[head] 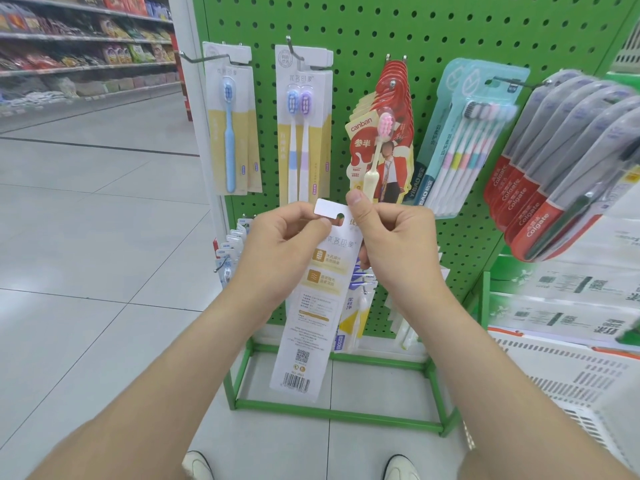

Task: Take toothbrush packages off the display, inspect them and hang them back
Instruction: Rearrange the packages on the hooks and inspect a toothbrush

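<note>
With its printed back facing the camera and hiding the brush, the toothbrush package is dangling before the green pegboard, the left hand and right hand each pinching its top tab beside the hang hole.

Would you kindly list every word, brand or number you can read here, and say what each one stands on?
"canban" and "参半": red package.
"Colgate": red-and-grey packs at right.
"YIBAO": teal multi-brush pack, lower edge.
"优客印象": held package and hanging two-brush package.
Fine print and barcode digits on the held package: too small to read.
</note>
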